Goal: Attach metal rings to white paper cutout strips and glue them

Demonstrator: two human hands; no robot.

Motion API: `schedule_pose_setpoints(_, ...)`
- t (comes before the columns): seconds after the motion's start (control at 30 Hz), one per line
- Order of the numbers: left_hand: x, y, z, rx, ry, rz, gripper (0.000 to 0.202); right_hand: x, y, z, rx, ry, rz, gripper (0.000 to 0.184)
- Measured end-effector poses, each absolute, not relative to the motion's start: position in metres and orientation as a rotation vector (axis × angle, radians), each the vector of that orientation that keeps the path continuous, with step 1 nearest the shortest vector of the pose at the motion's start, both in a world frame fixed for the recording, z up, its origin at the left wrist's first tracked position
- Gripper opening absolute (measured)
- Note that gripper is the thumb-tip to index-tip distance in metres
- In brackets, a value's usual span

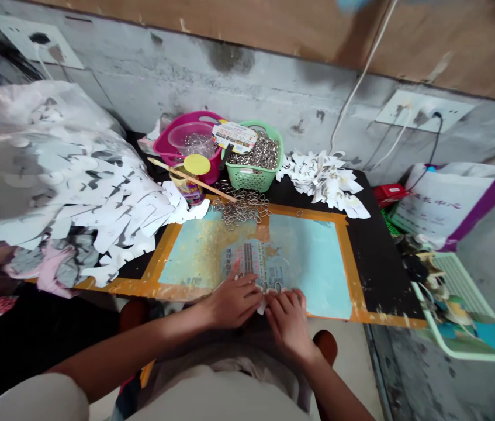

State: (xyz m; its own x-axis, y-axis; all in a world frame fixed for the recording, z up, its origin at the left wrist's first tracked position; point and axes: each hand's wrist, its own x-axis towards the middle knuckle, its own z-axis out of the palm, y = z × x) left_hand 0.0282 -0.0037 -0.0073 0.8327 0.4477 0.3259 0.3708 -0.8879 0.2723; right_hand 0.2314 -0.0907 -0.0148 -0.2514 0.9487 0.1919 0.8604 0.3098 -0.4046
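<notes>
My left hand (pixel 232 301) and my right hand (pixel 288 321) rest side by side at the near edge of a light blue mat (pixel 317 263) with an orange taped border. Both hands are curled with fingertips pressed together over a small white cut-out piece (pixel 261 305) and small metal rings (pixel 271 286) between them. What each hand holds is mostly hidden by the fingers. A printed card (pixel 253 260) lies on the mat just beyond the fingers. A loose heap of metal rings (pixel 242 207) sits at the mat's far edge.
A green basket (pixel 253 172) of rings and a pink tub (pixel 172 146) stand at the back. White cut-outs pile at the left (pixel 76 193) and back right (pixel 324 178). A stick (pixel 194 181) lies across a jar. A pale green tray (pixel 457 316) and a bag (pixel 449 202) sit right.
</notes>
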Motion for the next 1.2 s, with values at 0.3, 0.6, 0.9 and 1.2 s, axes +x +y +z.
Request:
schedule_pose_setpoints(0.3, 0.027, -0.012, -0.004, 2.854, 0.637, 0.490, 0.017, 0.230, -0.089, -0.009, -1.610, -2.143, 0.378, 0.023)
schedule_pose_setpoints(0.6, 0.033, -0.017, -0.005, 2.827, 0.721, 0.541, 0.016, 0.267, -0.051, 0.012, -1.711, -1.622, 0.450, 0.026)
schedule_pose_setpoints(0.9, 0.026, -0.017, -0.007, 2.467, 0.925, 0.770, 0.017, 0.235, -0.045, 0.013, -1.709, -2.120, 0.661, 0.019)
schedule_pose_setpoints(1.2, 0.045, 0.021, 0.024, 2.697, 0.872, 0.289, 0.017, 0.232, -0.044, 0.023, -1.724, -2.026, 0.865, 0.012)
